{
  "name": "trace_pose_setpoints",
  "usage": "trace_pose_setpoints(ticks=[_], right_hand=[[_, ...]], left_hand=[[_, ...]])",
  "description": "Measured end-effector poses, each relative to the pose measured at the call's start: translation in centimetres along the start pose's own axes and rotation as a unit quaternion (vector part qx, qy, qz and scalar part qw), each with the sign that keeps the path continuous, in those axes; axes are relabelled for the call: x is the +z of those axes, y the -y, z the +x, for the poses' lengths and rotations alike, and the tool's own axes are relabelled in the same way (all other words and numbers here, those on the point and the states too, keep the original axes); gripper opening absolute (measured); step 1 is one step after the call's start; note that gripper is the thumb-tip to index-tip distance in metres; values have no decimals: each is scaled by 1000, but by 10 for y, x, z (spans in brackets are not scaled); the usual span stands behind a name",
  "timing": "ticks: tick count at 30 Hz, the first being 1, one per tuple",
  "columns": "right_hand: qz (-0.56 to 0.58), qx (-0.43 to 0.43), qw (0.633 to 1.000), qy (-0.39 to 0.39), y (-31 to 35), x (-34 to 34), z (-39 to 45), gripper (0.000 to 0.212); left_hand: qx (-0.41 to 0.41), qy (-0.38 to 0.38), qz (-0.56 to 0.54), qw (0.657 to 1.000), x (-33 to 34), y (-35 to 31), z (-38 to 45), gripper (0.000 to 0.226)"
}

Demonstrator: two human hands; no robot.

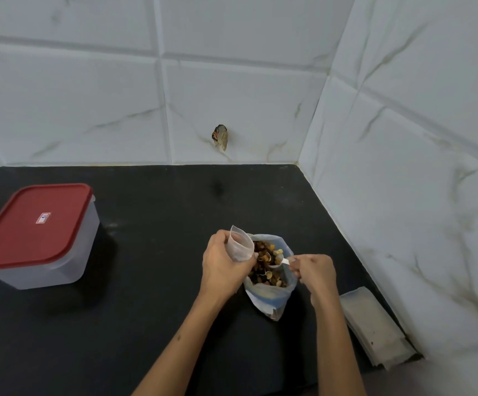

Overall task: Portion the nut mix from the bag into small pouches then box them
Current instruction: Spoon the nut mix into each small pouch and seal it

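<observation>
Our right hand point(313, 271) pinches a small white plastic spoon point(283, 262), its bowl half lost among the nut mix point(265, 264) inside the open clear plastic bag point(269, 295) standing on the black counter point(160, 281) between our hands. Our left hand point(222, 264) grips a small clear pouch point(240, 244), contents indiscernible. Far left of it sits a lidded red-topped translucent box point(35, 235), contents hidden.

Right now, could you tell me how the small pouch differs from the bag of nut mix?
The small pouch is held up in the left hand and looks empty; the bag stands on the counter, holding nut mix. The pouch is much smaller than the bag. Both are open-mouthed translucent plastic.
</observation>
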State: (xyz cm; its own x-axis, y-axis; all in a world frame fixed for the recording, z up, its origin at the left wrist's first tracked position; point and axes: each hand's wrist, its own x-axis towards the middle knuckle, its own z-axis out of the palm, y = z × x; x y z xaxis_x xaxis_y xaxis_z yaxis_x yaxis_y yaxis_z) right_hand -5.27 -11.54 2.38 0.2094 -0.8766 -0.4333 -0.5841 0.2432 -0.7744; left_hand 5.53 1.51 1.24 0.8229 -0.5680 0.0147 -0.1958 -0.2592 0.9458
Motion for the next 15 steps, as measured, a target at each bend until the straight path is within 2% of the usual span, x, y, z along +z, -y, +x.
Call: trace_pose_setpoints(ticks=[3,8,13,15], right_hand=[[-10,-8,1000,-17,2,-2,0,15],[-36,-63,997,-12,-6,-1,-5,16],[42,-5,999,9,-7,0,-4,18],[64,22,998,11,-5,-2,-3,11]], left_hand=[[24,-1,18,1000,0,-5,-1,38],[40,13,27,999,2,-14,1,37],[46,13,24,999,2,-18,2,36],[47,18,25,998,1,-18,3,37]])
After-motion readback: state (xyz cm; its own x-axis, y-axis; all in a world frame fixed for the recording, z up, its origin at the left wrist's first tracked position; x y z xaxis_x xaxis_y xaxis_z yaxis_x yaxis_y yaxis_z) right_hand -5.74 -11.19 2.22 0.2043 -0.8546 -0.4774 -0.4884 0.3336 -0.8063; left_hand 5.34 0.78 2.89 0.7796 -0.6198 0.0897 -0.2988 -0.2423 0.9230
